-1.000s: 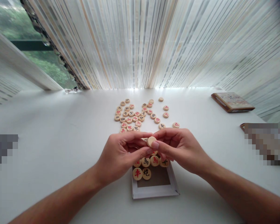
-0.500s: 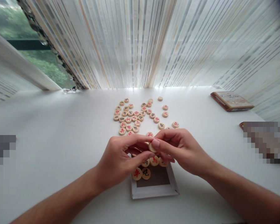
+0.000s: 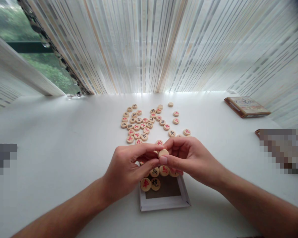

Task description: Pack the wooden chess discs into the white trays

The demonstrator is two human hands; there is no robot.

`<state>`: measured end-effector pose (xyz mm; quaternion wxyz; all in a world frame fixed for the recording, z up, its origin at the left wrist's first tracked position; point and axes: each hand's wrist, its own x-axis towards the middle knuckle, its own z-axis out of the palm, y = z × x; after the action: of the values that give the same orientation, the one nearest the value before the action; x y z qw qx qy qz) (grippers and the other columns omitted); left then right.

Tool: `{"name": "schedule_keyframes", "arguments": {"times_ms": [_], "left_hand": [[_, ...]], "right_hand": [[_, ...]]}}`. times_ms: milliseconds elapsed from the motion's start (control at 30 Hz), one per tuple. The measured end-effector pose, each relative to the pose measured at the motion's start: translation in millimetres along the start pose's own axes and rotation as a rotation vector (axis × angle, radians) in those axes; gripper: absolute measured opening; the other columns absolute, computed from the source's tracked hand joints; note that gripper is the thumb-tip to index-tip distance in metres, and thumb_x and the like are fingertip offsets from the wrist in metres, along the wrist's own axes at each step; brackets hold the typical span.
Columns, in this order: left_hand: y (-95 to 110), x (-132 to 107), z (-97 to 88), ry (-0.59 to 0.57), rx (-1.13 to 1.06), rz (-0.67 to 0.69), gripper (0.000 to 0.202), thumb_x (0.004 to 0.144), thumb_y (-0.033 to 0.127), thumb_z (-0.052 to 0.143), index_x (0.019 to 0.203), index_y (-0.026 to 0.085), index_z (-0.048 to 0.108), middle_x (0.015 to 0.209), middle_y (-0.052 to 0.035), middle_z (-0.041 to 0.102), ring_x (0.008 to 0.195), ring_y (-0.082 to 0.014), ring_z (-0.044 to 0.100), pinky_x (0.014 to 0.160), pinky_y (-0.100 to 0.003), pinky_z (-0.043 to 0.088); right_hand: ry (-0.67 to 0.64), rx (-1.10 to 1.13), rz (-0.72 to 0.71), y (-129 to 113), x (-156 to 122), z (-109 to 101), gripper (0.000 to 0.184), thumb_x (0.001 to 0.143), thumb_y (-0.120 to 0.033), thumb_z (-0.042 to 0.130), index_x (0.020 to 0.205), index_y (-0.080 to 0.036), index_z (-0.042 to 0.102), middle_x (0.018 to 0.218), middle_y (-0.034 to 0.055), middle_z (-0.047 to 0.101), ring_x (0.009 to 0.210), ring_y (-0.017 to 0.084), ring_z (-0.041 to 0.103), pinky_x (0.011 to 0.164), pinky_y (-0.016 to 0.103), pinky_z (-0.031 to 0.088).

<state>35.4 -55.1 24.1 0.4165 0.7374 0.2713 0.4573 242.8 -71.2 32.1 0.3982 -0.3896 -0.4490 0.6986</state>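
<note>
The thumb and index finger of the left hand [image 3: 127, 167] and of the right hand [image 3: 195, 162] together pinch one wooden xiangqi piece [image 3: 163, 152], its blank face upward between the fingertips. Below the fingers lies a shallow box tray [image 3: 165, 209] (a red chariot piece [image 3: 145, 184] and black cannon piece [image 3: 155, 184] show inside). Beyond the fingers, loose xiangqi pieces [image 3: 143, 125] dot the white table [image 3: 64, 138].

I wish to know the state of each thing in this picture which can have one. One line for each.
Round piece: held, blank face showing.
Right hand: pinching the round piece.
Left hand: curled at the round piece; grip unclear.
Tray: open, partly filled with lettered pieces.
Loose pieces: on the table, mostly character side up.
Flat box: lying down, apparently closed.
Curtain: hanging, window showing at left.
</note>
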Motion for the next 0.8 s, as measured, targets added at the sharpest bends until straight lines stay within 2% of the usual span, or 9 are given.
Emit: {"name": "schedule_keyframes", "arguments": {"times_ms": [167, 367, 667, 800], "left_hand": [[-1.3, -2.6, 1.0, 0.001, 0.080, 0.063, 0.031, 0.087, 0.000, 0.080, 0.113, 0.016, 0.082, 0.094, -0.0022, 0.087, 0.079, -0.0119, 0.084, 0.075, -0.010, 0.065], [-0.1, -2.0, 2.2, 0.007, 0.020, 0.069, 0.033, 0.087, -0.001, 0.081, 0.114, 0.017, 0.082, 0.095, -0.0015, 0.088, 0.081, -0.0119, 0.084, 0.078, -0.010, 0.065], [1.6, -0.9, 0.8, 0.016, -0.056, -0.041, 0.023, 0.087, 0.007, 0.084, 0.109, 0.014, 0.081, 0.091, -0.0036, 0.087, 0.078, -0.0137, 0.084, 0.073, -0.013, 0.068], [-0.8, -0.3, 0.3, 0.041, -0.074, -0.091, 0.020, 0.089, 0.010, 0.083, 0.109, 0.015, 0.081, 0.092, -0.0037, 0.087, 0.080, -0.0147, 0.084, 0.075, -0.017, 0.070]], "right_hand": [[-0.017, 0.007, -0.013, 1.3, 0.2, -0.1, 0.034, 0.072, -0.028, 0.100, 0.078, -0.012, 0.070, 0.056, -0.0014, 0.065, 0.048, 0.007, 0.053, 0.044, 0.014, 0.040], [-0.016, -0.038, -0.048, 0.6, -0.3, -2.1, 0.029, 0.078, -0.031, 0.096, 0.080, -0.013, 0.074, 0.059, -0.0010, 0.065, 0.049, 0.007, 0.054, 0.046, 0.016, 0.041], [-0.022, -0.097, -0.079, 0.6, -0.2, -3.2, 0.024, 0.082, -0.033, 0.093, 0.086, -0.014, 0.080, 0.061, 0.0008, 0.068, 0.051, 0.009, 0.058, 0.048, 0.017, 0.046], [0.003, -0.141, -0.167, -0.8, 0.3, -2.3, 0.021, 0.083, -0.031, 0.093, 0.095, -0.016, 0.086, 0.067, 0.0021, 0.072, 0.058, 0.011, 0.063, 0.053, 0.018, 0.052]]}}
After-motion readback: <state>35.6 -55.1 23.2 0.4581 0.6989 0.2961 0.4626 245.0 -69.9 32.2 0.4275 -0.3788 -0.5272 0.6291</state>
